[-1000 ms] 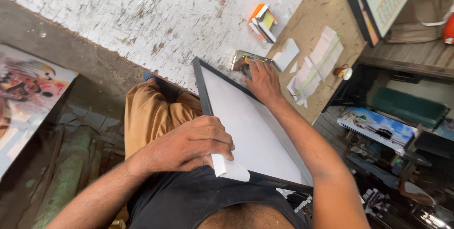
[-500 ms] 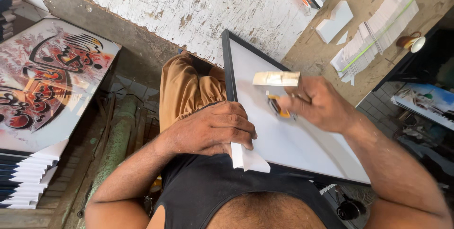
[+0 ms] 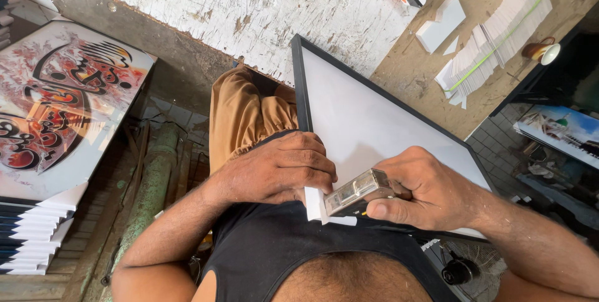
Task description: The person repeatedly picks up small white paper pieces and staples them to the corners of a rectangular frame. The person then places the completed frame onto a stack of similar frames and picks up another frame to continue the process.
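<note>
Two hands meet at the near corner of the black picture frame (image 3: 298,90), which lies face down, its white backing board (image 3: 368,127) up, leaning from your lap to the workbench (image 3: 486,2). Your left hand (image 3: 274,168) is curled shut over the frame's near edge, fingers pressing down on a white cardboard corner protector (image 3: 314,205) that juts out beneath them. Your right hand (image 3: 424,193) is wrapped tight around a small metal stapler (image 3: 357,193), whose nose sits just beside your left fingertips, over the same white corner.

To drive it well, I'd judge, hold the stapler flat and square on the card so the staple bites through into the moulding, not the board alone. Keep your left fingertips back from the nose; they look very close. Press the frame firm against your lap so it cannot skid. Whether the card fully wraps the corner is hidden under your hand, so feel for it.

More folded white card pieces (image 3: 493,40) lie well apart on the workbench.
</note>
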